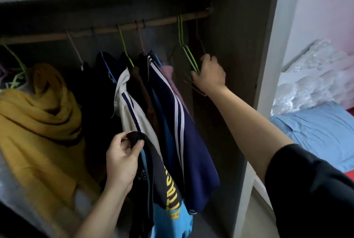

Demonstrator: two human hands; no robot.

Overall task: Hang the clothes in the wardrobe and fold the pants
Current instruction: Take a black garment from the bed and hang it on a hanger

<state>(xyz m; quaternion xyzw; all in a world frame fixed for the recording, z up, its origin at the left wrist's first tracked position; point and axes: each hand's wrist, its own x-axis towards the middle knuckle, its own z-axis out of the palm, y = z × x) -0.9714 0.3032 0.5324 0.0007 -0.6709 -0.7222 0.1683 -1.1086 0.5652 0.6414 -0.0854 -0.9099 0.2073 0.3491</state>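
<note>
Now, from the left: your left hand point(122, 161) pinches the dark shirt point(168, 195) at its collar, thumb and fingers curled round the fabric. The shirt hangs straight down from that grip, in front of the navy striped jacket point(172, 113) on the rail point(162, 21). Up and to the right, near the rail's right end, your right hand point(209, 73) is curled round the lower part of the green hangers point(188, 55), whose hooks sit on the rail. They slope steeply down to your grip. The next move is probably to lift one hanger off and bring it down-left to the collar.
</note>
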